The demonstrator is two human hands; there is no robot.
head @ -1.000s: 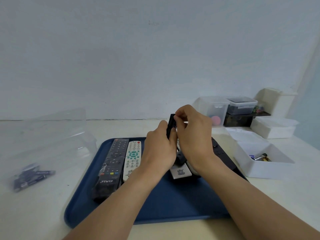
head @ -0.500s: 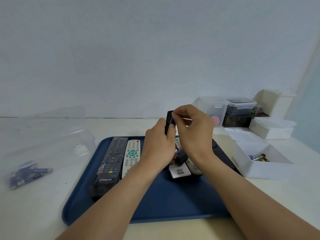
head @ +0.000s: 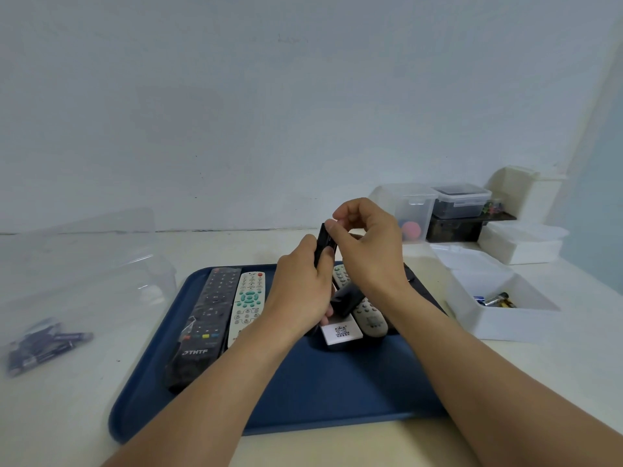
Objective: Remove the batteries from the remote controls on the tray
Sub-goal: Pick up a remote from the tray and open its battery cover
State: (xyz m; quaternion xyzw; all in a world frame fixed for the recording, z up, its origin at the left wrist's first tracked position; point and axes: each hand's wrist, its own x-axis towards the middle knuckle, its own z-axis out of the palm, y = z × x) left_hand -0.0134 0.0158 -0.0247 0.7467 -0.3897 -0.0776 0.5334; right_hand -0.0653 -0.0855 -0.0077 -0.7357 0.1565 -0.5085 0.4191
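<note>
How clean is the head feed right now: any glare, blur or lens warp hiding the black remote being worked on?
Head view: soft, even light with faint shadows and no harsh glare; the clear plastic bag at left shows pale sheen. Wide-angle warp bends the blue plastic tray and forearms near the edges. The slim black remote, gripped by the left hand and pinched by the right hand, is slightly soft and mostly hidden by fingers.

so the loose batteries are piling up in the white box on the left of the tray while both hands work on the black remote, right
Not quite: the white box holding the loose batteries sits to the right of the blue tray, not the left, as the head view shows. On the left lies a clear bag of batteries instead. The left hand and right hand do both hold the black remote.
</note>
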